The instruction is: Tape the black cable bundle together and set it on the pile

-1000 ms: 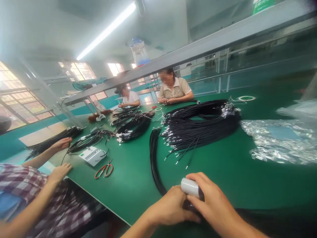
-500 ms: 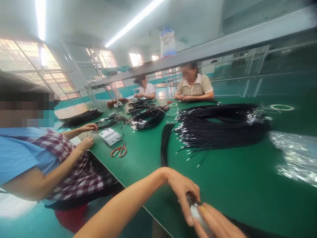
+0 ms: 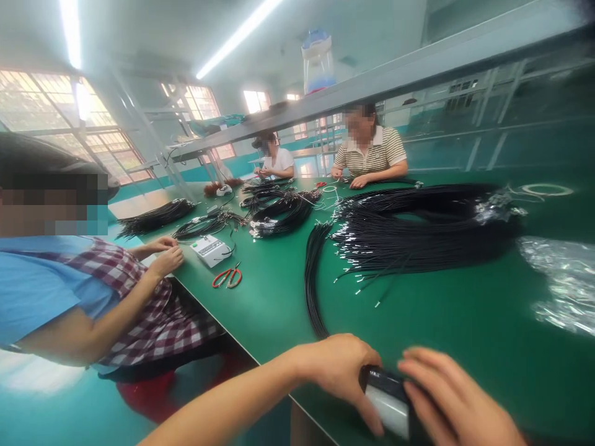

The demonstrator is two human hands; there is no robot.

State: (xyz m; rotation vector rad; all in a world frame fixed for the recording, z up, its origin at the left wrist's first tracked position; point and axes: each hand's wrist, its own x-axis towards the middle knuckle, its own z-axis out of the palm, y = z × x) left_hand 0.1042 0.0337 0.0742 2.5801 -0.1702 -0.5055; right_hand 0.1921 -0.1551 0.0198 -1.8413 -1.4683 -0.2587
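Note:
My left hand (image 3: 344, 368) is closed around a block-like thing (image 3: 389, 410), glossy black on top with a whitish side; I cannot make out its exact kind. My right hand (image 3: 458, 396) is just to the right of it, fingers stretched out and slightly blurred. Its fingertips overlap the block's right edge; whether they touch it I cannot tell, and the thumb is hidden. A thin bundle of black cables (image 3: 314, 279) with pale tips curves down the green table (image 3: 269, 310) and disappears behind my left hand.
A large heap of black cables (image 3: 418, 248) with white ends lies ahead. Clear plastic bags (image 3: 567, 285) are at the right. Red-handled cutters (image 3: 227, 277) and a white box (image 3: 211, 250) lie to the left, near a co-worker's hands (image 3: 167, 257). Two more people sit across the table.
My right hand has moved right and its fingers have spread from the block, exposing more of its black and white surfaces. The co-worker's hands at left have come together.

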